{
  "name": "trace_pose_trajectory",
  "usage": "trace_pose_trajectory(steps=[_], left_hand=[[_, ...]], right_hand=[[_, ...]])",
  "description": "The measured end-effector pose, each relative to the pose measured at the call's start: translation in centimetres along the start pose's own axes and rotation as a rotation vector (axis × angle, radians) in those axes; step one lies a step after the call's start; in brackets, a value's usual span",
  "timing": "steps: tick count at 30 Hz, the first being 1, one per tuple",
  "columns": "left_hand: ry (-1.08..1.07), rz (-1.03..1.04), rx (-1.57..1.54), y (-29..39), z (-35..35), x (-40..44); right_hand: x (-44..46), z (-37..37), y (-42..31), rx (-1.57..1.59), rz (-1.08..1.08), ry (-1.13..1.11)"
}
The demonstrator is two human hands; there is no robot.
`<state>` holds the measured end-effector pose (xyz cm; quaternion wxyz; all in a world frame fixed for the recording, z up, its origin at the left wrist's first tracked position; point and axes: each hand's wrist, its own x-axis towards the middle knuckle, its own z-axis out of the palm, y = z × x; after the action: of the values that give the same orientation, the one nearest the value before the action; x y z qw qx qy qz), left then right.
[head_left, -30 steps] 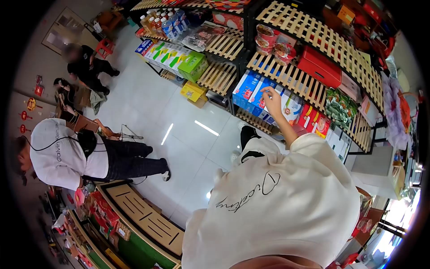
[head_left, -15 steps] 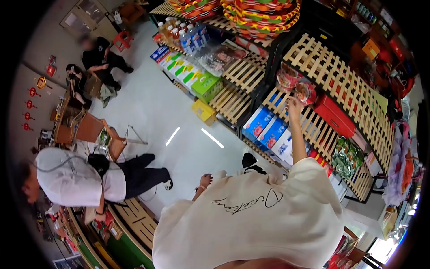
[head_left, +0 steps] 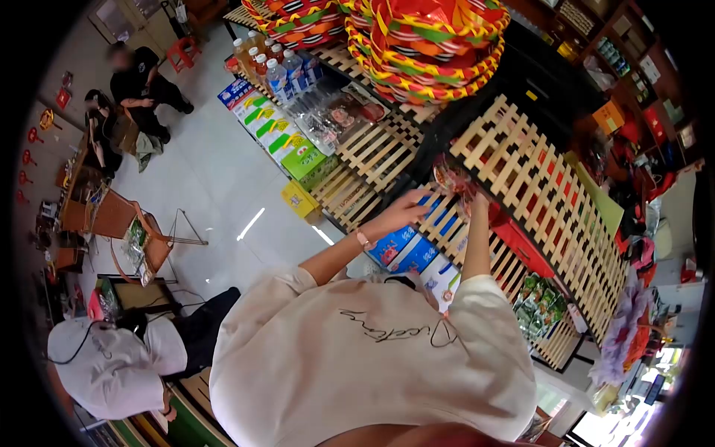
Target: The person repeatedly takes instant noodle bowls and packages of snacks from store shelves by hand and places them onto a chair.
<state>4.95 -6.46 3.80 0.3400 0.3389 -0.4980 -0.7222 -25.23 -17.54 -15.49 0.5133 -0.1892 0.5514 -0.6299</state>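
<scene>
In the head view, the red-printed tubs point(head_left: 450, 177) stood on the middle slatted shelf point(head_left: 508, 274), tucked close to the dark upright and partly beneath the upper slatted shelf point(head_left: 547, 195). The right hand point(head_left: 477, 200) reached in under that upper edge, right beside the tubs and seemingly against the nearest one. Its fingers were mostly hidden, so I could not tell whether they gripped a tub or merely touched it. The left hand point(head_left: 408, 212) was loosely spread near the shelf's front edge, above the blue cartons point(head_left: 406, 252), with nothing visible in its fingers; whether it brushed the slats was unclear.

The tubs looked light, probably thin-walled with glossy printing, so they would likely slide easily and dent if pinched hard. The sounder hold, I judged, was around the side wall, just under the rim, with fingers wrapped and little squeeze; pressing the top could crumple a film lid, if there was one. The overhanging slats left little headroom, which favoured drawing a tub forward before raising it. The red box point(head_left: 523, 244) stood near the right hand, and could catch a knuckle.
</scene>
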Motion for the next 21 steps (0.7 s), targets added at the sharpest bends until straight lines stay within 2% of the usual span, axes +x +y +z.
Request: trace_pose_trajectory(steps=[1, 2, 5, 7, 8, 11, 12, 13, 15, 17, 18, 19, 21], left_hand=[[-0.348, -0.140, -0.042, 4.2, 0.6, 0.8], [-0.747, 0.022, 0.181, 7.8, 1.4, 1.2], [-0.985, 0.071, 0.608, 15.7, 4.5, -0.9], [-0.956, 0.301, 0.793, 14.2, 3.9, -0.2], [-0.986, 0.180, 0.806, 13.7, 3.2, 0.3], [-0.935, 0.240, 0.628, 7.1, -0.1, 3.2], [-0.873, 0.229, 0.534, 3.8, -1.7, 4.0], [-0.843, 0.206, 0.579, 2.7, -3.1, 4.4], [-0.815, -0.034, 0.395, 0.0, -6.0, 4.9], [-0.775, -0.226, 0.248, -1.1, -8.8, 5.0], [-0.741, -0.259, 0.253, -1.9, -10.2, 5.1], [-0.649, -0.249, 0.212, -2.6, -11.1, 4.9], [-0.573, -0.365, 0.151, -4.1, -13.1, 5.0]], right_hand=[[-0.1, 1.0, -0.9, -0.021, -0.022, -0.009], [-0.2, 1.1, -1.3, -0.037, -0.037, -0.008], [-0.8, 1.1, -2.2, -0.083, -0.097, 0.019], [-1.2, 1.0, -2.3, -0.125, -0.163, 0.039], [-1.8, 1.1, -2.1, -0.149, -0.195, 0.050], [-5.1, 2.2, -1.3, -0.254, -0.204, 0.133], [-7.6, 4.1, -2.9, -0.275, -0.147, 0.185], [-10.2, 6.1, -4.7, -0.292, -0.089, 0.234], [-12.3, 7.1, -3.2, -0.068, -0.247, 0.256], [-14.0, 7.0, -1.6, -0.298, -0.380, 0.355], [-15.1, 8.0, -1.1, -0.181, -0.432, 0.432], [-17.0, 8.5, -1.2, -0.213, -0.379, 0.462], [-20.1, 8.8, 0.7, -0.211, -0.436, 0.540]])
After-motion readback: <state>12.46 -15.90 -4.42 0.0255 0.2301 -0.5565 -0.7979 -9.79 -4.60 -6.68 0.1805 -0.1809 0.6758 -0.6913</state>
